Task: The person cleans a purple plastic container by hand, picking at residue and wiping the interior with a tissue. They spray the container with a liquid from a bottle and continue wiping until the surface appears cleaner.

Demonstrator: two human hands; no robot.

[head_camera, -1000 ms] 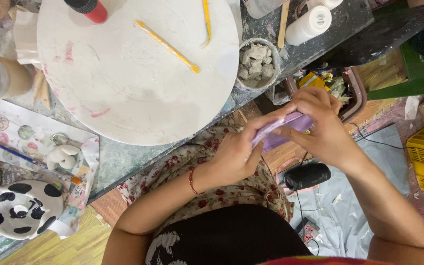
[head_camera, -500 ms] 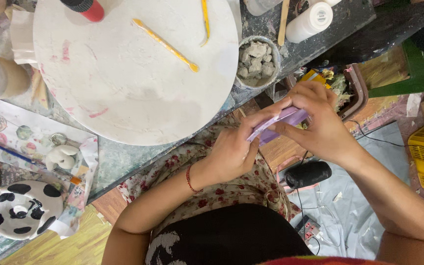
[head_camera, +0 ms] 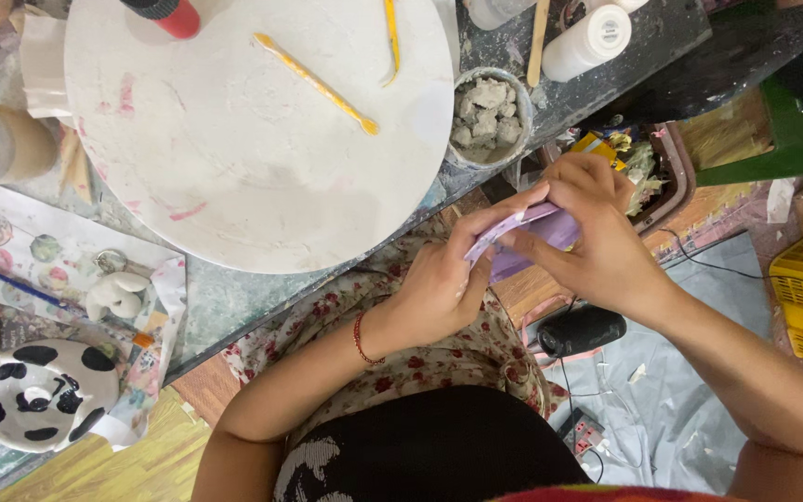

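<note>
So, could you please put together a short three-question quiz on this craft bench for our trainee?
1. True or false: both the left hand and the right hand grip the purple packet.
2. What fills the small round bowl beside the white round board? A) paint B) grey clay lumps C) water
3. Fill in: the long yellow modelling tool lies on the ____.

Key:
1. True; the two hands hold it between them, off the table edge.
2. B.
3. White round board.
</note>
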